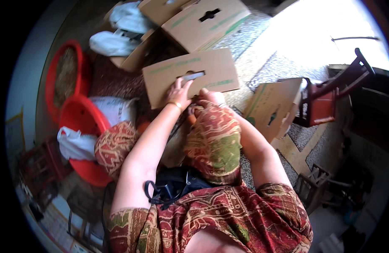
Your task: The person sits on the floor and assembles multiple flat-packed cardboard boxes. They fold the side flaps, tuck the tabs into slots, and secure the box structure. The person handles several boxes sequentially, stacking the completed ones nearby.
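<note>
Looks to me like the handle step — the box [217,63] stands tilted just past the right knee [213,137], a pale strip [194,76] in its slot. Left hand [178,92] is at the slot, thumb and fingers parted, but I can't tell if they pinch the strip. Right hand [210,96] is curled by the near edge, grip unclear. Next move probably calls for a steady box and a light touch.

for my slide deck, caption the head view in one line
Left hand on a brown cardboard box, right hand near its lower edge.
</note>
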A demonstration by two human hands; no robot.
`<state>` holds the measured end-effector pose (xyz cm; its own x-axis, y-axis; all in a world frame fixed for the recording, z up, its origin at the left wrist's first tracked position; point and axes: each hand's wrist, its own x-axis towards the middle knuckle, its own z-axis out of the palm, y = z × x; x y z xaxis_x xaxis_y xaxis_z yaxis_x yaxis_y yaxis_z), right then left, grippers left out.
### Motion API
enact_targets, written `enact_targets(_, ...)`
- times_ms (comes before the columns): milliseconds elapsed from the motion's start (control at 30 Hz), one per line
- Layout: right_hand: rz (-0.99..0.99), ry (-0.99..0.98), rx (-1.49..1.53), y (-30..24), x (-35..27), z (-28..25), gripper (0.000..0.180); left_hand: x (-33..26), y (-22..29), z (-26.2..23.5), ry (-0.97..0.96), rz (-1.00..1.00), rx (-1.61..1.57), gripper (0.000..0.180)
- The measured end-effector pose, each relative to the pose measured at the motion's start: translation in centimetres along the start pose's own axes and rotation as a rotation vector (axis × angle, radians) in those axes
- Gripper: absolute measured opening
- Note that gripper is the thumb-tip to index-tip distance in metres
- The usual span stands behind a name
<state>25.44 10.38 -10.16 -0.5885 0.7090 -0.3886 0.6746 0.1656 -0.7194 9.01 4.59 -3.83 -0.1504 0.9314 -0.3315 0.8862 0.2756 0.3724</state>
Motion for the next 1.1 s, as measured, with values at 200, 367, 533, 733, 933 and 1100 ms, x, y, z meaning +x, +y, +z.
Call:
enact_targets(200,0.074,-0.064,0.271,-0.3,-0.8,0.1,0.017,-1.1,0.0,0.3,-0.023,-0.083,-0.003,0.075)
enact_targets(367,0.236,-0.22,0.259,-4.3,-1.5,-2.9,0.015,-1.3,-0.4,0.5,-0.114,-0.09,-0.02,0.077)
enact_targets(533,-0.026,-0.044,0.144,1.7,0.3,-1.8,0.026,-2.7,-5.2,-3.0,-0.08,0.078,-0.343,0.07)
enact_targets(733,-0.26,0.155,-0.148,-5.1,1.3,-4.7,0.017,-8.4,-2.1,-12.7,0.031,0.049,-0.678,0.035)
enact_targets(933,-0.163,-0.122,-0.674,-9.8,3.9,-4.6,0.033,-10.4,-1.5,-12.4,-0.18,0.17,-0.179,0.039)
enact_targets(1100,-0.127,-0.247,-0.926,-9.5,5.4,-5.5,0.028,-9.8,-1.3,-12.8,-0.071,0.147,-0.19,0.037)
